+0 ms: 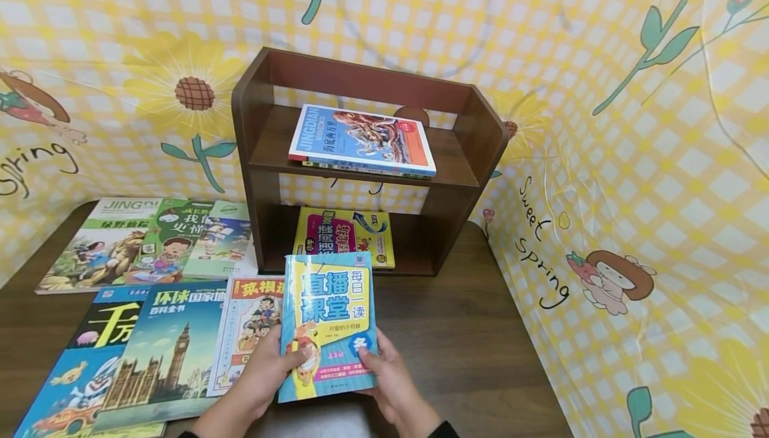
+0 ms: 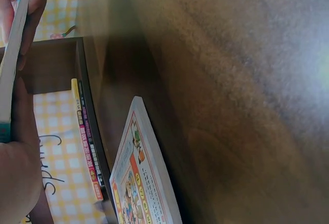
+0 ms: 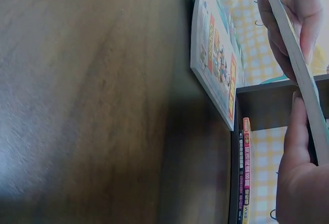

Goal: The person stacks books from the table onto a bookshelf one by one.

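Note:
Both hands hold a blue book with a yellow title panel (image 1: 330, 304), its cover facing up, above the table in front of the shelf. The left hand (image 1: 264, 369) grips the book's left edge, thumb on the cover. On the opposite edge the right hand (image 1: 392, 378) grips it, thumb likewise on top. From the side, the wrist views show the book's pale page edges (image 3: 298, 54) with fingers beneath. Partly behind the book lies a comic-style book with a red title (image 1: 249, 331).
A brown two-tier shelf (image 1: 258, 211) stands behind, with stacked books (image 1: 366, 137) on its upper board and yellow-covered books (image 1: 378, 238) below. Several picture books, including one with a clock tower (image 1: 174, 358), cover the table's left side. Patterned cloth (image 1: 601, 157) hangs around the table (image 1: 456, 344).

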`<act>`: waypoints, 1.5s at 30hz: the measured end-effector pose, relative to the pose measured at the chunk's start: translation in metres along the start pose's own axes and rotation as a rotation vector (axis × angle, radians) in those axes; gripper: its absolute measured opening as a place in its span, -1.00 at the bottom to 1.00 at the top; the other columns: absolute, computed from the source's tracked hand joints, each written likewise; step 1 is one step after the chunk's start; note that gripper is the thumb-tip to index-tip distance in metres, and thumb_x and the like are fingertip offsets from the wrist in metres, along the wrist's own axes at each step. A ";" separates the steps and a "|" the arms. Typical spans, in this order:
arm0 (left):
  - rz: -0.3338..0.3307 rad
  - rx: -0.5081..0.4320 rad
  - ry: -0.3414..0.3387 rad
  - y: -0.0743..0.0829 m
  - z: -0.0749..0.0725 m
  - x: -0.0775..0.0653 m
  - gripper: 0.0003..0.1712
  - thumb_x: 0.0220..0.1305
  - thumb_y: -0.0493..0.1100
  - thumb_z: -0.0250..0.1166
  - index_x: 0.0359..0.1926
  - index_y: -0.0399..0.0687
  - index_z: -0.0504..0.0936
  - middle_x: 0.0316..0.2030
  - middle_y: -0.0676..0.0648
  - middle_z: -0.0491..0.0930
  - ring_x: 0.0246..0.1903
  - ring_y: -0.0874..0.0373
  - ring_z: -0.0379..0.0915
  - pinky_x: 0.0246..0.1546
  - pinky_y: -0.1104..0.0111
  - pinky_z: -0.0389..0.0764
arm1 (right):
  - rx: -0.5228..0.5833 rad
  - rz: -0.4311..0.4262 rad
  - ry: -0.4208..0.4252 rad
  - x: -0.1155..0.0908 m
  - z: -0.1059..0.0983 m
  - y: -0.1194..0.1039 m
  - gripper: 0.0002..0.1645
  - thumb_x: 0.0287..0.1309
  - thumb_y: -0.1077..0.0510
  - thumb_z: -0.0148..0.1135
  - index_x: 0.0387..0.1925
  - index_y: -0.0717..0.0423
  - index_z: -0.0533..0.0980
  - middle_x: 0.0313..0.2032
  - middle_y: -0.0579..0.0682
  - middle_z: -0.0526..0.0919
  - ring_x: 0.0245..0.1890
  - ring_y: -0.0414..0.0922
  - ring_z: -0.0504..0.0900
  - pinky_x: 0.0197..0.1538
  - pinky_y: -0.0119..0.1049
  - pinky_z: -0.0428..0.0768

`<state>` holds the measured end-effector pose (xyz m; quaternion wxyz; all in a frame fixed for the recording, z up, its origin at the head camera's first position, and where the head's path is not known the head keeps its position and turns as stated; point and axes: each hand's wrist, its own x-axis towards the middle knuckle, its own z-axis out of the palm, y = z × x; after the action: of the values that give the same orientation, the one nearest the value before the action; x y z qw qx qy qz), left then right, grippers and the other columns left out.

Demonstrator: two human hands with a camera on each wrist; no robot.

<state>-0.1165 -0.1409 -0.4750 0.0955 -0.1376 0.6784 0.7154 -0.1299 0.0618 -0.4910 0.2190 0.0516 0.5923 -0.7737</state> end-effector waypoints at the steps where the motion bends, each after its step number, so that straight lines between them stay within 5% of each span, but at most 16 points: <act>1: 0.006 -0.001 -0.009 -0.001 0.000 0.000 -0.49 0.36 -0.37 0.12 0.29 -0.31 0.25 -0.04 -0.26 0.62 -0.22 -0.01 0.64 -0.22 0.17 0.67 | -0.001 0.000 -0.001 0.001 -0.001 -0.002 -0.26 0.33 0.12 0.11 0.47 0.03 0.11 -0.20 0.02 0.69 -0.33 -0.10 0.69 -0.27 -0.22 0.67; 6: 0.005 -0.014 -0.095 -0.002 -0.004 0.000 -0.39 0.35 -0.27 0.19 0.33 -0.35 0.20 0.01 -0.28 0.60 -0.18 -0.01 0.64 -0.18 0.18 0.66 | -0.007 0.003 0.002 0.004 -0.005 -0.010 -0.31 0.33 0.15 0.09 0.44 0.05 0.17 -0.23 0.02 0.70 -0.40 -0.13 0.68 -0.37 -0.27 0.66; 9: -0.013 -0.012 -0.079 0.001 -0.013 0.002 -0.33 0.33 -0.19 0.24 0.31 -0.39 0.16 0.03 -0.32 0.55 -0.21 0.00 0.62 -0.17 0.17 0.67 | -0.019 0.030 -0.002 0.005 -0.008 -0.015 -0.35 0.35 0.15 0.08 0.43 0.07 0.20 -0.26 0.00 0.71 -0.41 -0.15 0.67 -0.39 -0.30 0.63; 13: 0.007 0.042 -0.025 0.013 -0.035 0.007 -0.17 0.30 -0.10 0.28 0.36 -0.40 0.03 0.22 -0.44 0.28 -0.05 -0.09 0.53 -0.04 0.13 0.62 | -0.023 0.079 -0.050 0.006 -0.015 -0.019 -0.36 0.35 0.15 0.07 0.42 0.07 0.22 -0.31 -0.01 0.71 -0.42 -0.16 0.66 -0.39 -0.32 0.62; 16: 0.040 0.111 -0.061 0.026 -0.057 0.011 -0.07 0.33 -0.04 0.24 0.44 -0.32 -0.10 0.36 -0.45 0.04 0.18 -0.25 0.35 0.13 0.04 0.49 | -0.015 0.125 -0.122 0.005 -0.023 -0.023 -0.34 0.33 0.15 0.09 0.42 0.10 0.22 -0.30 0.00 0.71 -0.38 -0.16 0.68 -0.34 -0.32 0.64; 19: 0.071 0.175 -0.155 0.036 -0.073 0.013 -0.07 0.35 -0.03 0.21 0.48 -0.25 -0.14 0.42 -0.42 -0.04 0.28 -0.31 0.20 0.20 -0.02 0.41 | -0.011 0.182 -0.214 0.004 -0.033 -0.026 -0.36 0.33 0.15 0.11 0.40 0.14 0.25 -0.23 0.04 0.72 -0.30 -0.14 0.70 -0.24 -0.29 0.68; 23: 0.070 0.174 -0.374 0.042 -0.082 0.014 -0.07 0.37 -0.07 0.19 0.50 -0.22 -0.18 0.44 -0.43 -0.10 0.27 -0.25 0.25 0.13 0.08 0.49 | -0.023 0.248 -0.326 0.004 -0.045 -0.029 -0.39 0.32 0.16 0.12 0.37 0.17 0.30 -0.12 0.07 0.71 -0.21 -0.13 0.71 -0.12 -0.26 0.67; 27: 0.014 0.076 -0.585 0.043 -0.080 0.012 -0.04 0.34 -0.14 0.21 0.52 -0.18 -0.21 0.31 -0.39 0.21 0.10 -0.09 0.46 0.04 0.20 0.57 | -0.049 0.277 -0.396 0.007 -0.053 -0.035 -0.41 0.33 0.18 0.09 0.35 0.21 0.30 -0.08 0.07 0.69 -0.17 -0.14 0.70 -0.08 -0.27 0.66; 29: -0.004 0.027 -0.639 0.042 -0.078 0.012 -0.02 0.31 -0.17 0.24 0.51 -0.20 -0.21 0.18 -0.28 0.40 -0.02 -0.05 0.55 0.01 0.21 0.60 | -0.068 0.279 -0.421 0.010 -0.056 -0.039 -0.41 0.33 0.19 0.09 0.35 0.23 0.30 -0.08 0.06 0.70 -0.18 -0.15 0.70 -0.08 -0.28 0.66; 37: 0.055 -0.009 -0.664 0.039 -0.065 0.009 0.12 0.19 -0.30 0.34 0.50 -0.25 -0.28 0.08 -0.18 0.46 -0.09 0.01 0.58 -0.06 0.24 0.63 | -0.084 0.305 -0.466 0.021 -0.065 -0.059 -0.40 0.33 0.18 0.06 0.37 0.20 0.28 -0.05 0.04 0.69 -0.13 -0.14 0.70 -0.06 -0.25 0.65; 45: 0.074 0.187 -0.607 0.042 -0.060 0.000 0.30 0.03 -0.21 0.51 0.53 -0.08 -0.27 0.26 -0.38 0.20 -0.13 0.00 0.51 -0.11 0.43 0.59 | -0.082 0.300 -0.536 0.034 -0.070 -0.067 -0.41 0.32 0.21 0.00 0.36 0.26 0.26 -0.09 0.01 0.69 -0.13 -0.15 0.69 -0.09 -0.29 0.66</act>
<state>-0.1266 -0.2030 -0.4378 0.2796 0.1164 0.6863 0.6613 -0.1998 0.1320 -0.4630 0.4811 -0.0764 0.5298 -0.6943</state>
